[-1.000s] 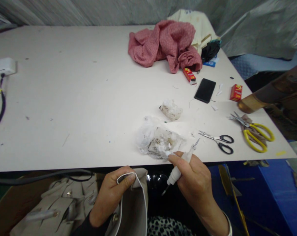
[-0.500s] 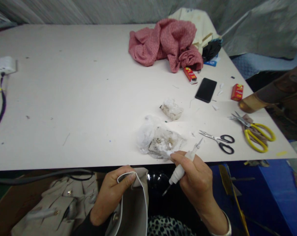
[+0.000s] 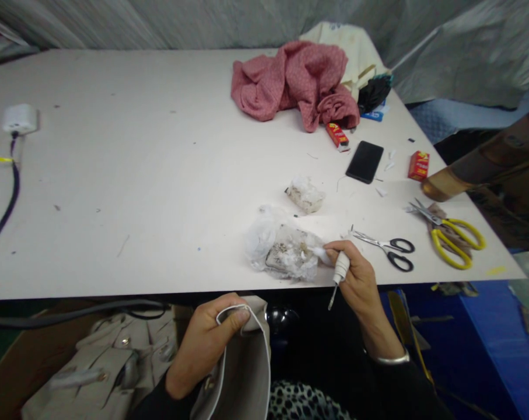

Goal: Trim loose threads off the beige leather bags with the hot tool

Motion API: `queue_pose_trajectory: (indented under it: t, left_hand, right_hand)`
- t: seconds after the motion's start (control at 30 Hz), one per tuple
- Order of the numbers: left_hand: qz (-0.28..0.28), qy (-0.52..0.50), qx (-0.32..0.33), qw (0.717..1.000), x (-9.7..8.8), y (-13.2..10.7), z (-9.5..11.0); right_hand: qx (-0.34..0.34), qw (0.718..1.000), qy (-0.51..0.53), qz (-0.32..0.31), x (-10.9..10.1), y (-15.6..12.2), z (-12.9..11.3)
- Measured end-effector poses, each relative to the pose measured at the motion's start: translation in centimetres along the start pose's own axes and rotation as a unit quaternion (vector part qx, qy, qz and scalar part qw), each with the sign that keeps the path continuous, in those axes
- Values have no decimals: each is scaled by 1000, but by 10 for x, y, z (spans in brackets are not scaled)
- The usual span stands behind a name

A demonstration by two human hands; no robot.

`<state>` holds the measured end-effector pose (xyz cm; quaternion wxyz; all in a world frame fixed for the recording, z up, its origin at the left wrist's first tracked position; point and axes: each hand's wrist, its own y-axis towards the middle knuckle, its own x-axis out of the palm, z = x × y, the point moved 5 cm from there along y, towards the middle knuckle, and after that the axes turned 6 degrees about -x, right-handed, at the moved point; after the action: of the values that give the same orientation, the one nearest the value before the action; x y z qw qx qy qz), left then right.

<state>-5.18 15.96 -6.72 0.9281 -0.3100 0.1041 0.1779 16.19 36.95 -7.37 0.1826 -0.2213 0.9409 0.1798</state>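
My left hand point(image 3: 205, 341) is closed on the white-edged rim of a beige bag piece point(image 3: 242, 367), held below the table's near edge. My right hand point(image 3: 354, 274) is closed round a small white applicator bottle point(image 3: 340, 270) whose thin nozzle points down. Its fingertips also pinch a white wad at the right side of a crumpled clear plastic bag point(image 3: 282, 248) with whitish stuff inside, lying on the white table point(image 3: 137, 175).
Black-handled scissors point(image 3: 385, 248) and yellow-handled scissors point(image 3: 451, 233) lie right of my hand. Farther back are a black phone point(image 3: 364, 161), two red boxes point(image 3: 418, 165), a small wad point(image 3: 305, 194) and a pink cloth point(image 3: 297, 81). Beige bags point(image 3: 93, 367) fill a box at lower left.
My right hand has moved up onto the table edge to the plastic bag, turning the bottle's nozzle downward. My left hand keeps its hold on the bag piece.
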Motion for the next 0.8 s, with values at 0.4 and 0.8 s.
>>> queue_pose_trajectory:
  t: [0.4, 0.8]
  left_hand:
    - [-6, 13, 11, 1000, 13, -7, 6]
    - [-51, -4, 38, 998, 30, -12, 7]
  right_hand:
    - [-130, 983, -44, 125, -8, -15, -29]
    - [-143, 985, 15, 101, 18, -47, -66]
